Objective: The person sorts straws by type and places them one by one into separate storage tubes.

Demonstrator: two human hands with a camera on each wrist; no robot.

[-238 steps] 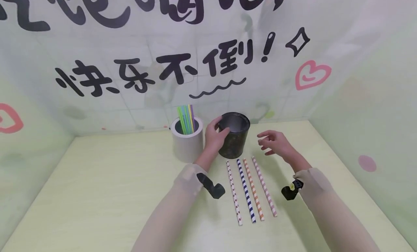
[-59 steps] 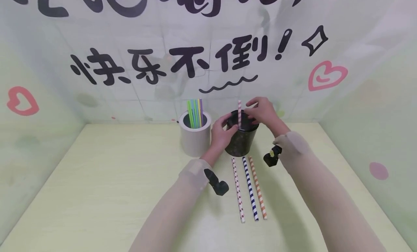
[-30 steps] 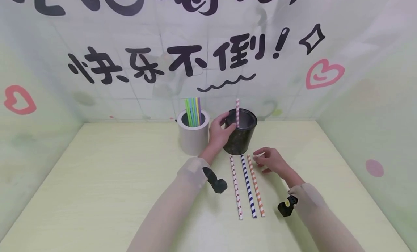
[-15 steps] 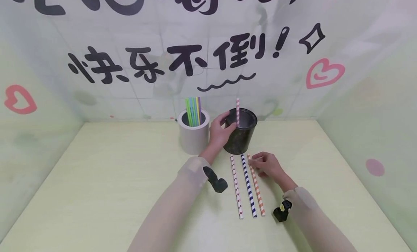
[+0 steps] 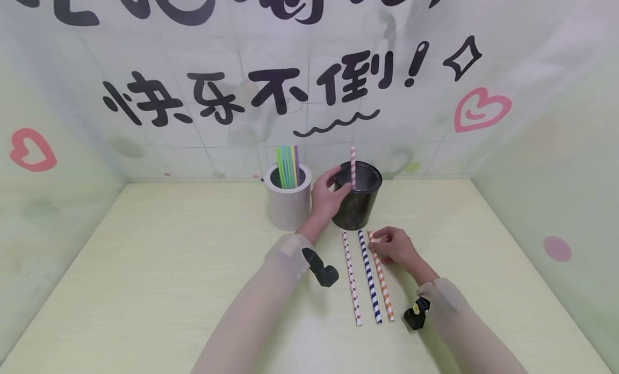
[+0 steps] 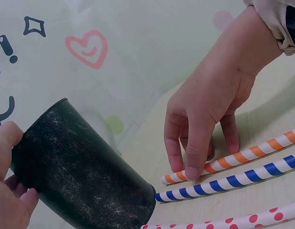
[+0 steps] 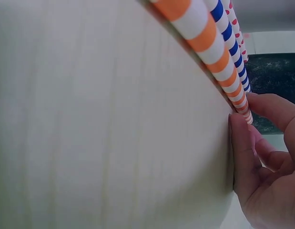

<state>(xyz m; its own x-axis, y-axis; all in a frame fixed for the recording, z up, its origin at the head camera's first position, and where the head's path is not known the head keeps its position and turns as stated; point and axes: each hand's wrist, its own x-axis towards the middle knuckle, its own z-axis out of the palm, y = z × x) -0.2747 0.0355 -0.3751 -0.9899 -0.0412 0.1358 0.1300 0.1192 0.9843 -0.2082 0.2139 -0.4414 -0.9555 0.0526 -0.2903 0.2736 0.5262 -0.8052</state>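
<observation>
My left hand (image 5: 325,199) grips the side of a black cup (image 5: 355,210) near its rim. A pink-and-white striped paper straw (image 5: 353,167) stands in that cup. In front of it, my right hand (image 5: 398,247) pinches the far end of an orange-striped paper straw (image 5: 384,293), which lies on the table. The right wrist view shows thumb and fingertips on either side of this straw (image 7: 223,67). To its left lie a blue-striped straw (image 5: 370,280) and a straw with red dots (image 5: 352,280), roughly parallel.
Left of the black cup stands a light grey holder (image 5: 289,210) with several thin coloured plastic straws (image 5: 287,167). The pale table (image 5: 169,266) ends at a back wall sheet (image 5: 232,159) with printed lettering, and side panels stand left and right.
The pink-striped straw has gone from the table into the black cup. My right hand has come down from the cup and taken the orange-striped straw's far end; my left hand stays on the cup.
</observation>
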